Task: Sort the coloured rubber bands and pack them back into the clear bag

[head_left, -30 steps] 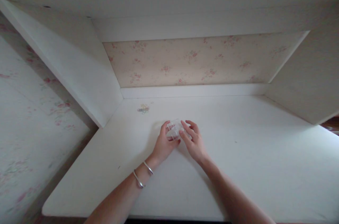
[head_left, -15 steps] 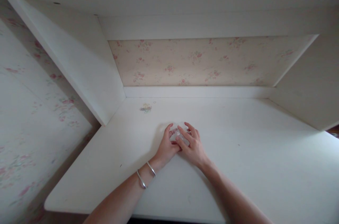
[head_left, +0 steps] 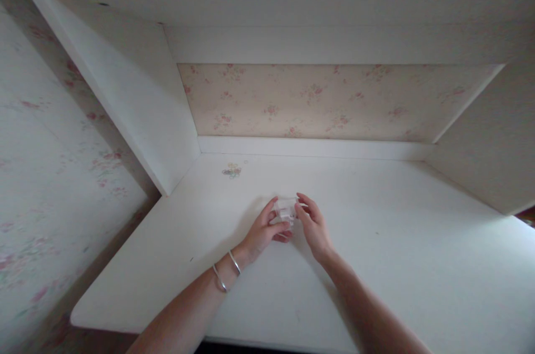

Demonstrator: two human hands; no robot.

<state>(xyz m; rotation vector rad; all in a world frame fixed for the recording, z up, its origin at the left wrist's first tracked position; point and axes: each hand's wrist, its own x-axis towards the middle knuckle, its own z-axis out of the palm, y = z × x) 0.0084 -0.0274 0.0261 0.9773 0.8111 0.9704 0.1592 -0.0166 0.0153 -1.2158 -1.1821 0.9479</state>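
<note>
Between my two hands, just above the white desk, is a small clear plastic container (head_left: 286,210) with pale markings. My left hand (head_left: 267,227) is closed round its left side and underside, the thumb lying across its front. My right hand (head_left: 310,221) grips the right edge with thumb and fingers. Two silver bangles (head_left: 227,271) circle my left wrist. What the container holds, if anything, is too indistinct to tell.
On the white desk (head_left: 409,265), a small pile of thin coloured rubber bands (head_left: 231,170) lies at the back left. An overhead shelf (head_left: 376,5) spans the desk. Side panels (head_left: 125,97) and a floral back wall (head_left: 292,103) enclose it.
My right hand has shifted from lying over the container's front to its right edge, uncovering more of it. The left hand still holds it, its thumb now across the front. The view has tilted slightly.
</note>
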